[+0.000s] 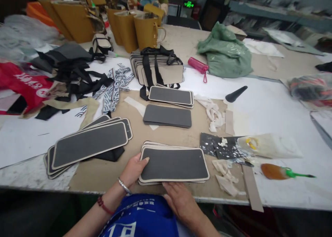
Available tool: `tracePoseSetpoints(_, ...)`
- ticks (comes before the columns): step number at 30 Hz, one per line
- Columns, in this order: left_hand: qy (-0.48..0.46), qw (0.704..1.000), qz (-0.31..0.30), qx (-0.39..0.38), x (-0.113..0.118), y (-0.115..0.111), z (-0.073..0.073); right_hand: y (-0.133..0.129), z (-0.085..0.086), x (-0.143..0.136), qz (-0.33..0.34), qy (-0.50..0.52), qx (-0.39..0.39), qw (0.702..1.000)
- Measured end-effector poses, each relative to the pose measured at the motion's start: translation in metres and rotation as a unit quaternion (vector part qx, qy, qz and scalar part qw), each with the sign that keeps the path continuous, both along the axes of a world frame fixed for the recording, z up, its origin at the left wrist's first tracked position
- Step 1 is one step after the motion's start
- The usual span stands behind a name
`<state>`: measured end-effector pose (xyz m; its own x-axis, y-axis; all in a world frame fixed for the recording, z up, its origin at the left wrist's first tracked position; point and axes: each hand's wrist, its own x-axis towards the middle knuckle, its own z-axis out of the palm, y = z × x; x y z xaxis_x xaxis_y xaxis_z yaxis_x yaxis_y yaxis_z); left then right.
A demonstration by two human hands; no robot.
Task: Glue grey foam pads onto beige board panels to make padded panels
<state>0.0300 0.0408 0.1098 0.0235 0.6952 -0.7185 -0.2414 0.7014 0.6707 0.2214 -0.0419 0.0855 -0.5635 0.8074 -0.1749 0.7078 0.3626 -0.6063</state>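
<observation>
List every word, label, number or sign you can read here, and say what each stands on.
No wording reads clearly enough to quote.
Red bag: white characters, too blurred to read.
Blue apron: a row of white lettering, too small to read; the large white marking below is cut off by the picture's edge.
Lit green sign: a blurred symbol, no readable words.
</observation>
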Motion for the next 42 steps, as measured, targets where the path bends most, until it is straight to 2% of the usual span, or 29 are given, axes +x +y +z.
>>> tracePoseSetpoints(5,0.010,1.000,-0.012,-0.015,0.004,0.000,0.004,0.012,-0.051,-0.005,-0.070,-0.102,0.079,0.989)
tracePoseSetpoints(9,0.011,1.000,-0.024,-0.006,-0.011,-0.004,0.013,0.016,-0.076,0.010,-0.127,-0.172,0.068,0.974)
tracePoseSetpoints(13,0.060,0.997,-0.010,0.037,-0.048,0.001,0.030,0.022,-0.071,0.015,-0.155,-0.169,0.118,0.966)
tracePoseSetpoints(15,0.086,0.995,0.002,0.059,-0.067,0.005,0.032,0.027,-0.065,0.013,-0.179,-0.156,0.147,0.960)
tracePoseSetpoints(17,0.085,0.995,-0.004,0.060,-0.081,0.009,0.025,0.033,-0.060,0.013,-0.206,-0.109,0.162,0.959)
tracePoseSetpoints(20,0.073,0.995,-0.022,0.066,-0.091,0.009,-0.001,0.040,-0.056,0.018,-0.299,0.041,0.137,0.943)
tracePoseSetpoints(22,0.073,0.993,-0.021,0.085,-0.092,0.007,-0.021,0.044,-0.051,0.022,-0.404,0.166,0.045,0.898)
tracePoseSetpoints(24,0.066,0.993,-0.012,0.096,-0.091,0.005,-0.037,0.050,-0.042,0.026,-0.488,0.294,-0.105,0.815)
tracePoseSetpoints(26,0.050,0.995,0.002,0.086,-0.089,0.003,-0.047,0.058,-0.031,0.028,-0.524,0.381,-0.236,0.725)
tracePoseSetpoints(27,0.039,0.996,0.009,0.079,-0.089,0.003,-0.050,0.063,-0.027,0.028,-0.530,0.393,-0.271,0.701)
tracePoseSetpoints(28,0.028,0.997,0.015,0.072,-0.088,0.002,-0.051,0.068,-0.024,0.028,-0.535,0.382,-0.283,0.698)
tracePoseSetpoints(32,-0.016,0.996,0.045,0.080,-0.085,0.005,-0.050,0.084,-0.028,0.022,-0.522,0.276,-0.242,0.770)
tracePoseSetpoints(35,-0.021,0.993,0.075,0.090,-0.084,0.008,-0.051,0.087,-0.035,0.015,-0.499,0.263,-0.208,0.799)
tracePoseSetpoints(39,0.034,0.988,0.103,0.112,-0.081,0.014,-0.058,0.082,-0.040,0.011,-0.519,0.255,-0.155,0.801)
tracePoseSetpoints(42,0.131,0.978,0.078,0.144,-0.077,0.022,-0.058,0.081,-0.042,0.013,-0.541,0.259,-0.129,0.790)
